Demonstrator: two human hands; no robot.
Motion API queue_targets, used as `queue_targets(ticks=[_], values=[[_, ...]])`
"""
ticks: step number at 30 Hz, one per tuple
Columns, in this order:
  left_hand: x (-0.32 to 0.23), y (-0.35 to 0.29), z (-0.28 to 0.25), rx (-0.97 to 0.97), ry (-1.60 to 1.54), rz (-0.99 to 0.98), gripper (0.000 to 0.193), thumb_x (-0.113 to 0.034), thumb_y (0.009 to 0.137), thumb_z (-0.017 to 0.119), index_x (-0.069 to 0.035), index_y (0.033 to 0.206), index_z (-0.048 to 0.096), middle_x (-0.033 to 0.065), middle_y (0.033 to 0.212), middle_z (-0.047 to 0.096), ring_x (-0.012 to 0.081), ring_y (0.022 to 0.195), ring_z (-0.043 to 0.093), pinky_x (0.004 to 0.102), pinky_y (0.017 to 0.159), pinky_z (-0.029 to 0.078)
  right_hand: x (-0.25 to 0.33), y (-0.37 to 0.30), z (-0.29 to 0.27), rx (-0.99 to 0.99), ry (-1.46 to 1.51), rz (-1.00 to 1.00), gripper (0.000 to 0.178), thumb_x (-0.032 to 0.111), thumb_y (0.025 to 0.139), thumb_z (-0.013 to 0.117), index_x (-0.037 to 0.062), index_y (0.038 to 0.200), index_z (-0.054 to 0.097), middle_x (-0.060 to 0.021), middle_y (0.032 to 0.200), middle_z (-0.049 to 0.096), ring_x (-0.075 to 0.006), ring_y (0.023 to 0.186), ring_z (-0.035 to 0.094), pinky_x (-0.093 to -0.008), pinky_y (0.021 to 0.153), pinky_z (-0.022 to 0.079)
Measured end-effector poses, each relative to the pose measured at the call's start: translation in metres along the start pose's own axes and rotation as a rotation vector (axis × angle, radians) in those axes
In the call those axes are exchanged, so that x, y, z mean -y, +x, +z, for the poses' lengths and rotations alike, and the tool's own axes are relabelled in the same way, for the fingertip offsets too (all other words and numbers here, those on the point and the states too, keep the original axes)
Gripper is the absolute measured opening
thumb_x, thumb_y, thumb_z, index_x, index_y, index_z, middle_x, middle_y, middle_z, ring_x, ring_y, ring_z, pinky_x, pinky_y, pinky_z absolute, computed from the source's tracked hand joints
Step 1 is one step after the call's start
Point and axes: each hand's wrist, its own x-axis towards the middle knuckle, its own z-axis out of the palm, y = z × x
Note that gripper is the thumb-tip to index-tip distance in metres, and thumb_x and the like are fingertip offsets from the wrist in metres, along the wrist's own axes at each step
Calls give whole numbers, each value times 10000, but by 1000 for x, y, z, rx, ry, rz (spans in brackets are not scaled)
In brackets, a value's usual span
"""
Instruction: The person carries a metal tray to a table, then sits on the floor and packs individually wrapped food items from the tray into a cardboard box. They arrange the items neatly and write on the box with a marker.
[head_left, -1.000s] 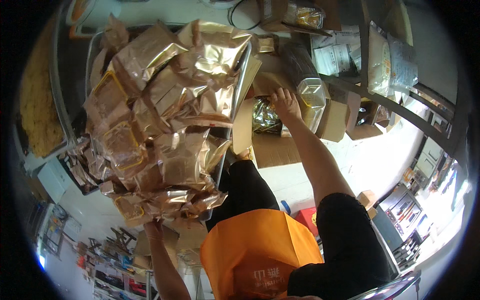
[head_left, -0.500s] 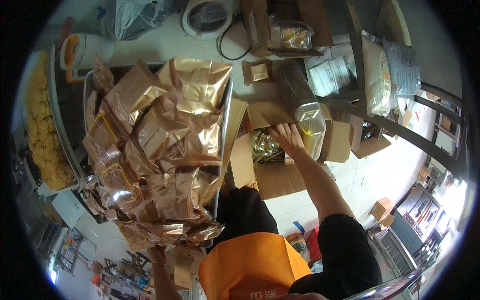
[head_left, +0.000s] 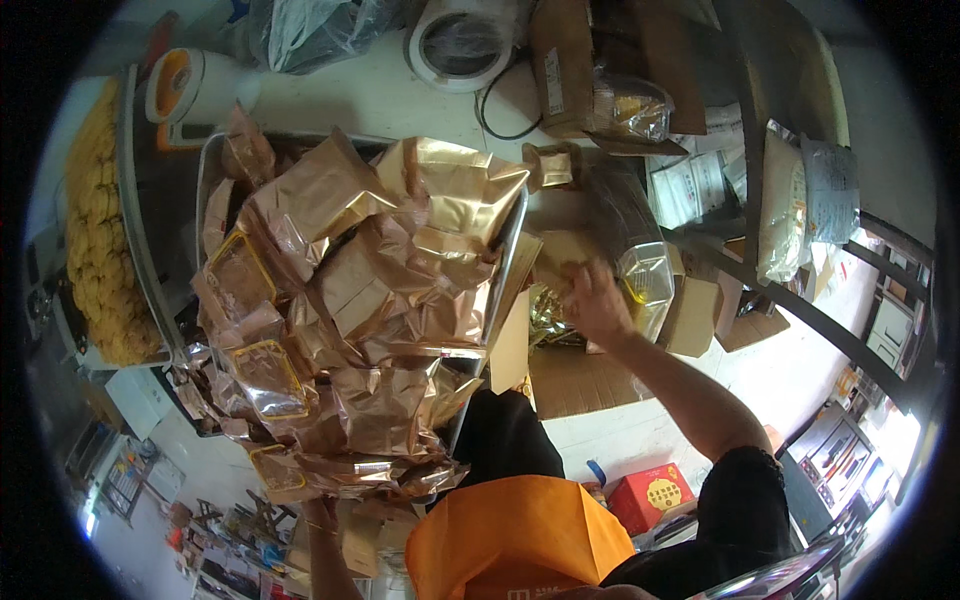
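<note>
right hand [head_left: 597, 300] gripping gold pouch [head_left: 562, 258], above open carton [head_left: 580, 375]

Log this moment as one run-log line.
right hand: in open cardboard box, on gold pouch | left hand: hidden under tray | tray: heaped gold pouches

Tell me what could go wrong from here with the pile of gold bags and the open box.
1. The gold bags are heaped well above the tray rim, so a nudge might send some sliding off.
2. The right hand reaches into the box right beside the pile; the forearm could brush the bags.
3. The left hand is mostly hidden under the heap, so its support looks uncertain.
</note>
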Motion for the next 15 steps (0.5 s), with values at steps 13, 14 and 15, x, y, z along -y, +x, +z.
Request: queue_targets(ticks=[13, 14, 15], values=[[-8, -32, 13, 53, 91, 97, 340, -247, 865, 711, -101, 1149, 594, 16, 1033, 654, 170, 919, 663, 289, 723, 581, -71, 193, 94, 563, -935, 192, 801, 427, 923, 596, 191, 1562, 175, -117, 1626, 110, -374, 1472, 185, -690, 1095, 245], [-9, -29, 10, 118, 77, 104, 357, -251, 871, 708, -101, 1171, 586, 16, 1040, 652, 172, 921, 662, 290, 723, 580, -83, 190, 99, 515, -963, 213, 835, 454, 905, 609, 197, 1566, 168, -111, 1629, 106, -369, 1471, 192, -668, 1099, 258], [-5, -33, 6, 171, 48, 114, 375, -256, 877, 705, -101, 1194, 578, 16, 1046, 650, 174, 923, 660, 291, 723, 579, -83, 190, 103, 468, -988, 217, 869, 482, 888, 622, 203, 1571, 162, -106, 1632, 102, -365, 1470, 199, -646, 1102, 271]])
